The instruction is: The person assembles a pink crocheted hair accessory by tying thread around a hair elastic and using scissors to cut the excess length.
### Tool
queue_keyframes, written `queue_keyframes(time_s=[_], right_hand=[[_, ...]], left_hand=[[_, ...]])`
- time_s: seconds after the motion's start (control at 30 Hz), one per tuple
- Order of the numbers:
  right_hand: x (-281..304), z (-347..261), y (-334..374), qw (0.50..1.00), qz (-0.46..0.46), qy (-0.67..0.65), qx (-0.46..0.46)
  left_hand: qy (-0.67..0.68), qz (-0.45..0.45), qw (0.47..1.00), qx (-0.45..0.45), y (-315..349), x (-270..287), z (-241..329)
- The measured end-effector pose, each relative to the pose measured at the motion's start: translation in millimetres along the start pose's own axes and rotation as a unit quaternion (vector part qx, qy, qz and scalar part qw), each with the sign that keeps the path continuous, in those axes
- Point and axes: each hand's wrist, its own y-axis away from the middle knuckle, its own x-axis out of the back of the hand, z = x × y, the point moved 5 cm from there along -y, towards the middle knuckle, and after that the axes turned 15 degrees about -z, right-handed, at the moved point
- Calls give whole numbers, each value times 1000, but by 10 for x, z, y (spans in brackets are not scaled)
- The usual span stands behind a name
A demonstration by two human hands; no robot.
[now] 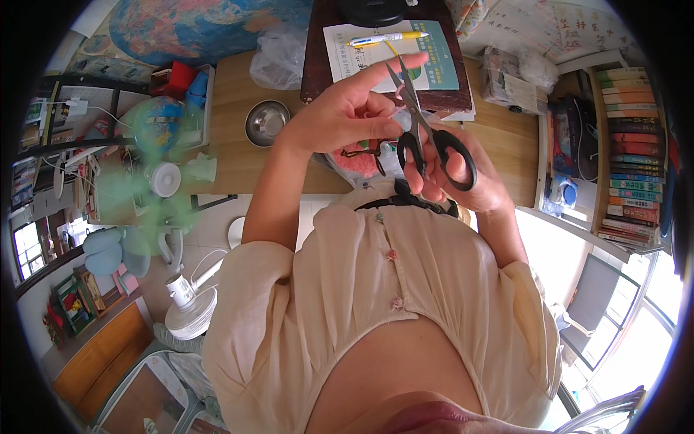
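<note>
Head view shows the scissors [418, 116] with their blades a little apart, raised over the worktop [235, 87]. In my judgement, the main danger is for the left hand [340, 119]: its index finger stretches out close to the blades, and the skin could be cut if the handles are squeezed too early or the wrist turns. The brown cord [361, 152] shows near the black handles, so it could perhaps be caught in them; the soft pink piece [354, 163] is beside it, below the left hand.

The fingers of the right hand [473, 170] are bent through and around the handle loops, gripping them. On the left, the other fingers are curled near the thumb; whether they pinch something, I cannot tell.
</note>
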Motion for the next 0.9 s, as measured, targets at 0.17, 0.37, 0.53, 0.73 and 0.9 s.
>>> queue_keyframes(time_s=[0.17,0.37,0.53,0.73,0.9], right_hand=[[-30,0,35,999,-8,-32,-5],[30,135,47,998,-14,-62,-3],[38,171,35,992,-34,-116,-24],[59,197,40,990,-20,-139,-23],[78,232,47,985,-30,-168,-22]], left_hand=[[66,50,997,12,56,27,-141],[13,61,998,-16,95,33,-149],[10,98,995,4,141,19,-151],[-58,119,991,25,163,4,-115],[-72,119,990,37,184,-12,-97]])
